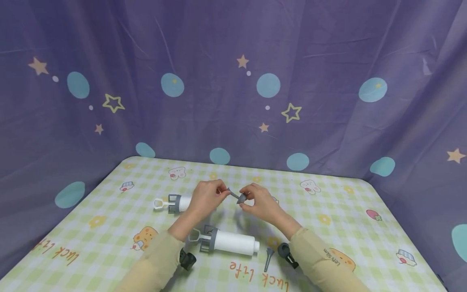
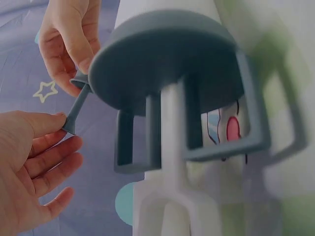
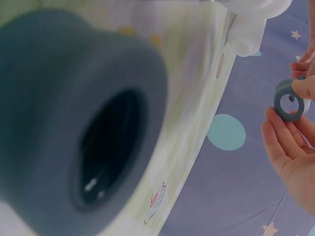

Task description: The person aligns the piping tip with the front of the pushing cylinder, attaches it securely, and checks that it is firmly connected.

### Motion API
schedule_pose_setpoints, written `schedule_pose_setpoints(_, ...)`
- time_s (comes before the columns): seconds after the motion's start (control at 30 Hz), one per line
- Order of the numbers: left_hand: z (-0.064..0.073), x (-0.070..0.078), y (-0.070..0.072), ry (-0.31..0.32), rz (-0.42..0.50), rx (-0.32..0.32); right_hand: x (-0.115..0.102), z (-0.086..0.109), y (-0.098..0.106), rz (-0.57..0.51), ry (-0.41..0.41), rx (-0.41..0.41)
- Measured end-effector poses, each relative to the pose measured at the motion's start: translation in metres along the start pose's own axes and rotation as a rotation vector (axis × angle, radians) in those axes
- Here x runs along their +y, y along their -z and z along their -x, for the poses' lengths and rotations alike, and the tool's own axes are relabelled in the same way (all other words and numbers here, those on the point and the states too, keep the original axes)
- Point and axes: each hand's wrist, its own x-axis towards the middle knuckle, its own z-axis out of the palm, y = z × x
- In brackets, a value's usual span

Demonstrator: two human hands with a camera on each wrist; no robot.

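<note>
Between my two hands is a grey nozzle [image 1: 233, 194] with a thin stem and a wide, ring-shaped end. My left hand [image 1: 208, 198] pinches the stem's far end between thumb and index finger; in the left wrist view the other fingers are spread loosely. My right hand [image 1: 264, 204] pinches the wide end, whose round opening shows on the grey ring [image 3: 289, 100] in the right wrist view. Below the hands lies a white syringe-like tube [image 1: 235, 243] with a grey collar and a pull handle. A second such tube [image 1: 185, 202] lies partly hidden behind my left hand.
Another grey nozzle [image 1: 269, 257] lies near the white tip of the front tube. Black devices [image 1: 187, 260] sit by both wrists. The checked cloth covers the table [image 1: 350, 227], and a purple curtain [image 1: 219, 121] hangs behind its far edge.
</note>
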Motion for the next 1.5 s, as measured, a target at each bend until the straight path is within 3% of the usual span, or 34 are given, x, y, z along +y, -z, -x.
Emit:
schedule_pose_setpoints(0.6,0.002,0.01,-0.008,-0.028,0.026,-0.001,-0.003,-0.002,0.0,0.02,0.033,0.046)
schedule_pose_setpoints(1.03,0.004,0.017,-0.013,-0.073,0.055,-0.022,-0.007,-0.001,-0.001,-0.061,-0.08,0.07)
schedule_pose_setpoints(1.5,0.005,0.02,-0.016,-0.091,0.081,-0.052,-0.006,-0.001,-0.003,-0.091,-0.088,0.101)
